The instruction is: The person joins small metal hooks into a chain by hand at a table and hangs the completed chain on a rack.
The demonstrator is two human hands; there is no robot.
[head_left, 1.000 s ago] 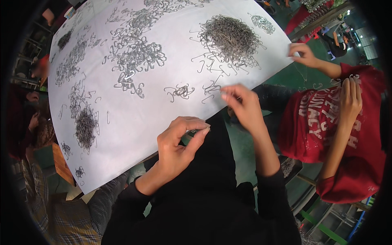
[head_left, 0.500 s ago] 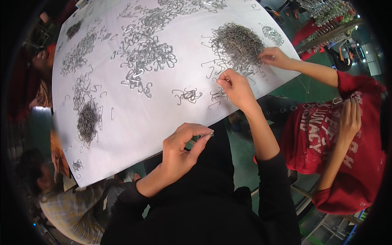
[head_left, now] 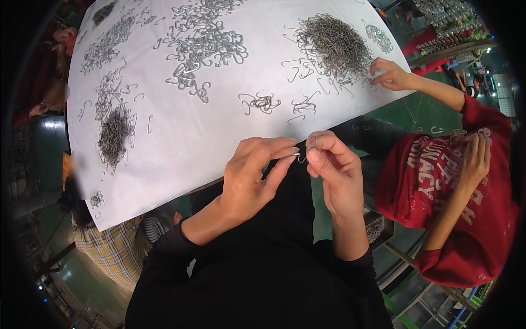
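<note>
Just beyond the table's near edge, my two hands meet with their fingertips almost touching. My left hand point(head_left: 249, 170) pinches a small metal piece between thumb and forefinger; only its shiny end shows. Between the thumb and fingers of my right hand point(head_left: 338, 172) is a thin wire hook point(head_left: 301, 159), its curved end reaching toward the left fingertips. Whether the two pieces are linked I cannot tell. Closest to my hands on the white tabletop point(head_left: 181, 142) lie a small heap of wire hooks point(head_left: 262, 103) and a few loose hooks point(head_left: 304, 104).
A large dark pile of hooks point(head_left: 334, 46) stands at the right, with brighter hooks point(head_left: 213, 46) spread mid-table and another dark heap point(head_left: 114, 137) at left. A co-worker in a red shirt point(head_left: 449, 203) sits close on my right, one hand point(head_left: 392, 75) over the table edge.
My right hand has come down from over the table to meet my left, now holding a hook. My left hand has risen slightly. The co-worker's hand has moved off the large pile.
</note>
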